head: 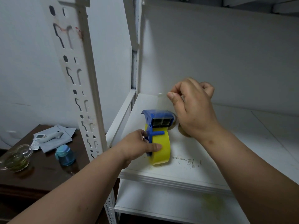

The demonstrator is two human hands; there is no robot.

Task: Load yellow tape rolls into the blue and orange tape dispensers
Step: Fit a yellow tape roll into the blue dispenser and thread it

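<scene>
A blue tape dispenser (155, 122) stands on the white shelf (186, 172) with a yellow tape roll (161, 147) seated in it. My left hand (140, 144) grips the dispenser and roll from the left, thumb lying across the yellow roll. Above and to the right, my right hand (192, 107) pinches the end of a clear strip of tape (161, 102) that runs up from the dispenser's head. Another roll (182, 131) lies behind my right wrist, mostly hidden. No orange dispenser is in view.
A white slotted upright (77, 78) stands left of the shelf. On a dark wooden table (45, 172) at the lower left sit a glass teapot (17, 157), a blue jar (65, 155), a white remote (38, 139) and a handheld thermometer (51, 136) on grey cloth. Lower shelf (169, 206) below.
</scene>
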